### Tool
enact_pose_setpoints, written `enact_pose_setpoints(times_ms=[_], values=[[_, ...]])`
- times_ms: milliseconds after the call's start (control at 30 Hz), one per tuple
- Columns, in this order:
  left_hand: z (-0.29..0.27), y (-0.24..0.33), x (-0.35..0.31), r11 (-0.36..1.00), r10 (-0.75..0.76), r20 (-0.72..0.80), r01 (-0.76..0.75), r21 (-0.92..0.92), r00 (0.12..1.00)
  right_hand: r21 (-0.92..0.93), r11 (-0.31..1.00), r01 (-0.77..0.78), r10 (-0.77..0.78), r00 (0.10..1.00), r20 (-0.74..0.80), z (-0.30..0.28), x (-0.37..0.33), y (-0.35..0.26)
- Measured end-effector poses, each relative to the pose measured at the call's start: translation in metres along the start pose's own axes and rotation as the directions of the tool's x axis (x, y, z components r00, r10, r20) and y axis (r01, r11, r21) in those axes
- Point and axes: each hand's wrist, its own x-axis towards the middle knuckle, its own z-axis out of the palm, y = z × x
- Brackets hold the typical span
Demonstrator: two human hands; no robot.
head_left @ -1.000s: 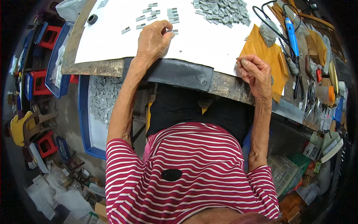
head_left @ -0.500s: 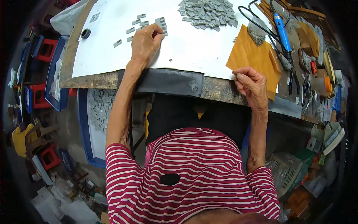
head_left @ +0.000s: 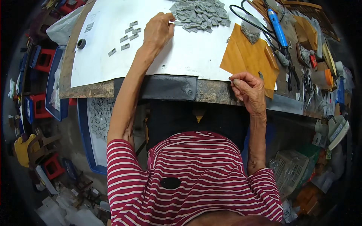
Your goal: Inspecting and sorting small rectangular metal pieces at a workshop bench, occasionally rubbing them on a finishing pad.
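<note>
My left hand (head_left: 158, 32) reaches over the white sheet (head_left: 188, 52), its thumb and fingers curled at the left edge of a heap of small grey rectangular pieces (head_left: 201, 15). Whether a piece is between those fingertips is hard to see. Left of this hand, several similar loose pieces (head_left: 125, 46) lie spaced out on the sheet. My right hand (head_left: 249, 92) hovers by the table's front edge with thumb and fingers pinched together. Anything in that pinch is too small to make out. Beside it lies an orange-brown paper envelope (head_left: 245, 52).
A clear bag of tiny parts (head_left: 250, 29) rests on the envelope. Farther right are a blue corded tool (head_left: 277, 28) and pliers (head_left: 294, 75). A dark ring (head_left: 81, 44) sits at the sheet's left. Below the table, a blue tray (head_left: 85, 132) holds more grey pieces.
My left hand has moved right and away from me, from the spaced-out pieces to the heap. My right hand stays pinched near the table edge. The whole view has shifted slightly.
</note>
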Motion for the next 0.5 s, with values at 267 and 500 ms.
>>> enact_pose_setpoints(times_ms=[267, 500], values=[[0.029, -0.022, 0.013, 0.996, 0.071, 0.025, -0.073, 0.057, 0.997, -0.003, 1.000, -0.010, 0.010, 0.999, -0.048, -0.005, -0.012, -0.002], [0.003, -0.003, 0.006, 0.997, 0.056, 0.175, -0.063, 0.033, 0.983, -0.174, 0.984, 0.044, -0.060, 0.994, -0.088, -0.026, -0.033, -0.016]])
